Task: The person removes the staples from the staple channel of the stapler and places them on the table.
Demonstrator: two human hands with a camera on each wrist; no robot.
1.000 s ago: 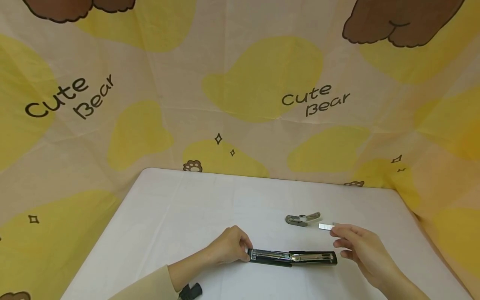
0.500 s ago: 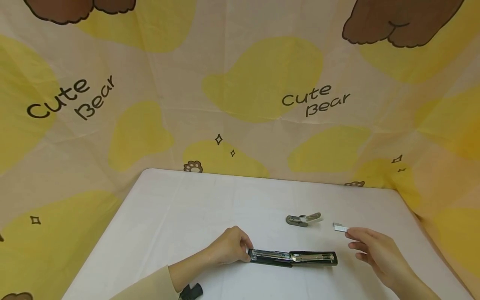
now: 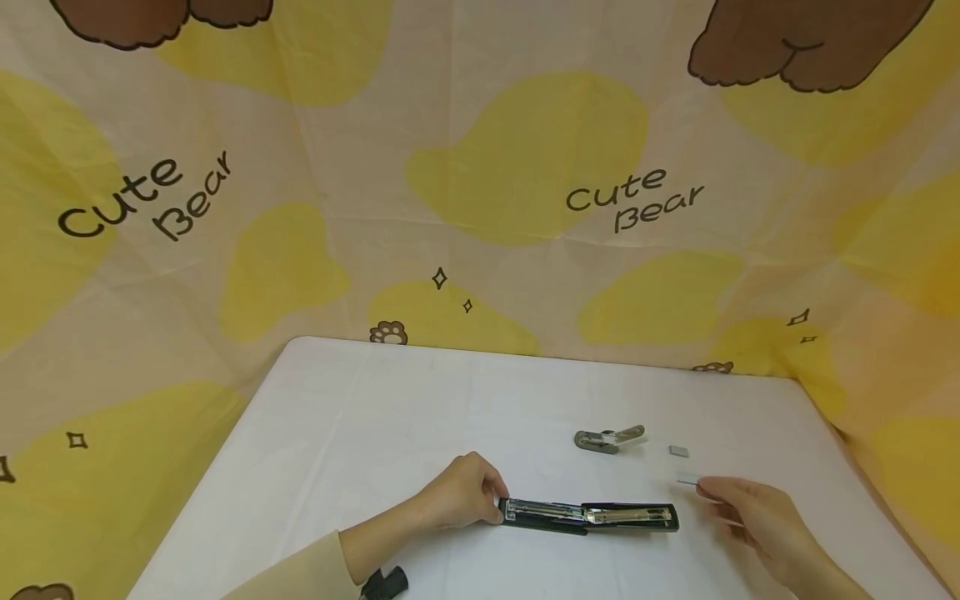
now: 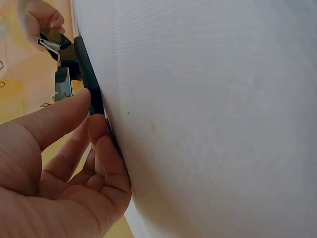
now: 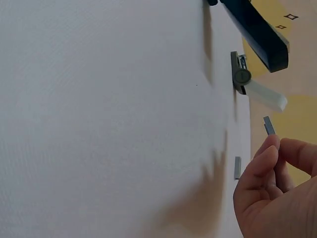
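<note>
My left hand (image 3: 461,493) pinches the left end of a black stapler (image 3: 543,517), which is swung wide open on the table. Its metal channel shows. In the left wrist view, thumb and forefinger grip the stapler's dark end (image 4: 90,79). To the right of the stapler, my right hand (image 3: 768,525) pinches a short strip of staples (image 3: 687,479) between thumb and fingertips, above the tabletop. The right wrist view shows that strip (image 5: 269,126) sticking out past the fingertips. A second, shorter staple strip (image 3: 678,451) lies on the table just beyond.
Behind the stapler sits a small grey stapler-like tool (image 3: 597,442) with a pale arm raised at an angle. A black object (image 3: 386,583) is partly hidden by the left sleeve. Patterned cloth (image 3: 480,167) hangs around the white table (image 3: 420,400).
My right hand has moved right, then nearer to me, with its staple strip, which has turned nearly edge-on. The strip on the table has come into full view. My left hand stays put.
</note>
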